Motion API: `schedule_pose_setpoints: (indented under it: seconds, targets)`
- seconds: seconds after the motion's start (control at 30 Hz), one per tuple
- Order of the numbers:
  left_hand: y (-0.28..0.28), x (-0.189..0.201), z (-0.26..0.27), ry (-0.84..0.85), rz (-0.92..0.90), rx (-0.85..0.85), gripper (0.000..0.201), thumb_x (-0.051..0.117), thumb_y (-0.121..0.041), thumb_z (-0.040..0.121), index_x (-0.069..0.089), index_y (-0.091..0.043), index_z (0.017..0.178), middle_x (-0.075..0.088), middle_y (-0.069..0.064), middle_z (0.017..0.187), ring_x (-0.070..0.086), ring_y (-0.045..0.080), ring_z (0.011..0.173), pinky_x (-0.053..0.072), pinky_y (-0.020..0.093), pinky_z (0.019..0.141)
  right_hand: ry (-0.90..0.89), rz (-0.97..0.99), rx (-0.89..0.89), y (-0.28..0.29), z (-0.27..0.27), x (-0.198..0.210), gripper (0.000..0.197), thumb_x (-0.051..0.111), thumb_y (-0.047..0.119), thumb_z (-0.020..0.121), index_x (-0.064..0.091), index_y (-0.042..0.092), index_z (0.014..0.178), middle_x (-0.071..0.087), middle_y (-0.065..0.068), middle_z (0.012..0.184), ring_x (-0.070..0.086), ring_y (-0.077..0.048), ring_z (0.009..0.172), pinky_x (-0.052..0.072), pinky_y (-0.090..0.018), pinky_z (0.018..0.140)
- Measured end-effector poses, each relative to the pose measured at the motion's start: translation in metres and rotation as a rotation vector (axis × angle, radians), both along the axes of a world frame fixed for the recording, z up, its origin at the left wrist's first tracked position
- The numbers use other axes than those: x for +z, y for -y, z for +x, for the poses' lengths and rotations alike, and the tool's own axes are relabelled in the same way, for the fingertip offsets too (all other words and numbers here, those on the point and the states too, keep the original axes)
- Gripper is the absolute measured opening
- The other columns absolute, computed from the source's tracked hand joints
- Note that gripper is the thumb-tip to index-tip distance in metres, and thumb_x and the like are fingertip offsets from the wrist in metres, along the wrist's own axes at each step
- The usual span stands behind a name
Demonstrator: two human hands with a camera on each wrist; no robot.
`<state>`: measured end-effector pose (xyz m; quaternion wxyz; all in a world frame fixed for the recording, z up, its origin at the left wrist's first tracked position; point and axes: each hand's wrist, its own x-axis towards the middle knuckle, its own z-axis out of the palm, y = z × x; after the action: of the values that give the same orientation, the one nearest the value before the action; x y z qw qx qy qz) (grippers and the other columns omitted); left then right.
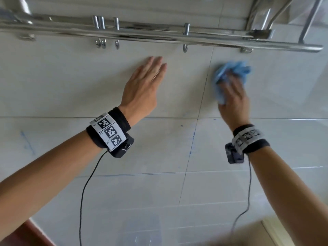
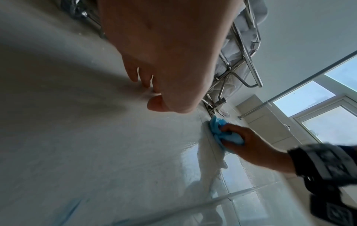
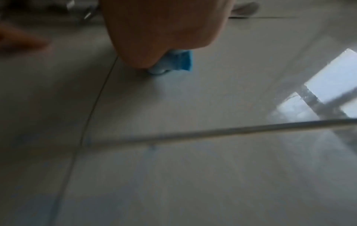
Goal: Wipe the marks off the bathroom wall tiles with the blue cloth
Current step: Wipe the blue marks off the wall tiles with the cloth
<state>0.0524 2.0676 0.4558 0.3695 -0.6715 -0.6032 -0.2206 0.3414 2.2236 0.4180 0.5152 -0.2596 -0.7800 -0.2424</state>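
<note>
My right hand (image 1: pixel 232 96) grips a bunched blue cloth (image 1: pixel 230 71) and presses it against the pale wall tiles (image 1: pixel 88 77), just right of a vertical grout line and below the chrome rail. The left wrist view shows that hand (image 2: pixel 249 146) with its fingers curled round the cloth (image 2: pixel 222 131). In the right wrist view only a blue corner of the cloth (image 3: pixel 179 62) pokes out under the palm. My left hand (image 1: pixel 143 86) lies flat on the tile to the left, fingers straight. Blue marks run down a grout line (image 1: pixel 192 141) below and at the far left (image 1: pixel 26 142).
A chrome towel rail with hooks (image 1: pixel 159 35) spans the wall just above both hands, with a rack holding white towels (image 2: pixel 241 45) over it. A window (image 2: pixel 318 107) stands to the right. Cables hang from both wrist cameras.
</note>
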Motion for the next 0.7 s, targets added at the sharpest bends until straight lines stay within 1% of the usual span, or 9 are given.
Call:
schedule_pose_setpoints:
  seconds: [0.07, 0.17, 0.27, 0.33, 0.4, 0.47, 0.53, 0.63, 0.7]
  targets:
    - [-0.001, -0.001, 0.002, 0.003, -0.008, 0.015, 0.076, 0.049, 0.001, 0.093, 0.026, -0.01, 0.165, 0.021, 0.008, 0.173, 0.015, 0.029, 0.161, 0.02, 0.042, 0.13, -0.264, -0.016, -0.02, -0.007, 0.001, 0.016, 0.028, 0.061, 0.004, 0.094, 0.067, 0.006, 0.122, 0.058, -0.011, 0.147, 0.051, -0.029, 0.14, 0.051, -0.04, 0.108]
    - [-0.003, -0.001, 0.002, -0.002, -0.013, 0.012, 0.077, 0.049, 0.002, 0.093, 0.025, -0.009, 0.165, 0.02, 0.008, 0.174, 0.013, 0.029, 0.162, 0.017, 0.04, 0.131, -0.328, -0.007, -0.033, -0.003, -0.02, -0.003, 0.031, 0.062, 0.002, 0.091, 0.068, 0.004, 0.121, 0.058, -0.012, 0.147, 0.052, -0.031, 0.138, 0.048, -0.037, 0.111]
    - [-0.004, -0.001, -0.001, -0.02, -0.005, 0.003, 0.078, 0.047, 0.003, 0.092, 0.025, -0.009, 0.165, 0.022, 0.008, 0.173, 0.014, 0.029, 0.161, 0.017, 0.04, 0.131, -0.071, -0.014, 0.099, 0.016, -0.051, -0.059, 0.035, 0.064, -0.002, 0.09, 0.07, 0.003, 0.123, 0.057, -0.016, 0.147, 0.053, -0.033, 0.138, 0.053, -0.045, 0.104]
    - [-0.004, -0.001, -0.003, -0.025, -0.009, -0.01, 0.08, 0.047, 0.005, 0.09, 0.026, -0.01, 0.165, 0.023, 0.007, 0.173, 0.015, 0.029, 0.161, 0.019, 0.041, 0.13, 0.205, -0.036, 0.172, 0.03, -0.059, -0.097, 0.033, 0.067, 0.0, 0.089, 0.071, 0.009, 0.121, 0.053, -0.009, 0.153, 0.054, -0.029, 0.136, 0.055, -0.044, 0.097]
    - [-0.002, 0.0, -0.004, -0.028, -0.012, -0.007, 0.08, 0.046, 0.006, 0.089, 0.026, -0.011, 0.165, 0.023, 0.006, 0.173, 0.015, 0.028, 0.161, 0.021, 0.043, 0.13, 0.386, -0.035, 0.195, 0.031, -0.049, -0.112, 0.035, 0.071, 0.0, 0.085, 0.071, 0.013, 0.118, 0.05, -0.003, 0.157, 0.056, -0.027, 0.132, 0.055, -0.041, 0.092]
    - [-0.001, 0.002, -0.006, -0.035, -0.021, -0.006, 0.082, 0.046, 0.006, 0.089, 0.026, -0.012, 0.166, 0.022, 0.005, 0.173, 0.015, 0.027, 0.161, 0.021, 0.043, 0.13, 0.442, -0.007, 0.171, 0.022, -0.034, -0.105, 0.039, 0.071, 0.001, 0.086, 0.07, 0.014, 0.122, 0.048, -0.003, 0.158, 0.055, -0.027, 0.133, 0.056, -0.043, 0.09]
    - [-0.001, 0.001, -0.007, -0.05, -0.031, -0.011, 0.083, 0.046, 0.005, 0.088, 0.024, -0.013, 0.166, 0.021, 0.004, 0.174, 0.014, 0.026, 0.162, 0.02, 0.042, 0.13, 0.304, 0.006, 0.12, 0.011, -0.019, -0.1, 0.035, 0.069, -0.001, 0.089, 0.072, 0.011, 0.121, 0.052, -0.007, 0.154, 0.056, -0.029, 0.135, 0.057, -0.045, 0.088]
    - [-0.002, -0.002, -0.008, -0.046, -0.038, 0.007, 0.083, 0.046, 0.002, 0.088, 0.024, -0.014, 0.166, 0.02, 0.003, 0.174, 0.014, 0.026, 0.162, 0.02, 0.043, 0.13, -0.081, 0.039, 0.047, 0.001, -0.012, -0.111, 0.017, 0.064, 0.004, 0.098, 0.075, 0.004, 0.111, 0.062, -0.012, 0.142, 0.056, -0.03, 0.136, 0.055, -0.039, 0.103]
    - [-0.003, -0.004, -0.007, -0.041, -0.048, 0.024, 0.084, 0.047, 0.001, 0.088, 0.023, -0.015, 0.167, 0.018, 0.002, 0.175, 0.012, 0.026, 0.162, 0.018, 0.044, 0.13, -0.282, 0.003, 0.005, 0.004, -0.03, -0.124, 0.017, 0.064, 0.003, 0.096, 0.073, 0.002, 0.11, 0.064, -0.012, 0.14, 0.058, -0.032, 0.133, 0.053, -0.039, 0.106]
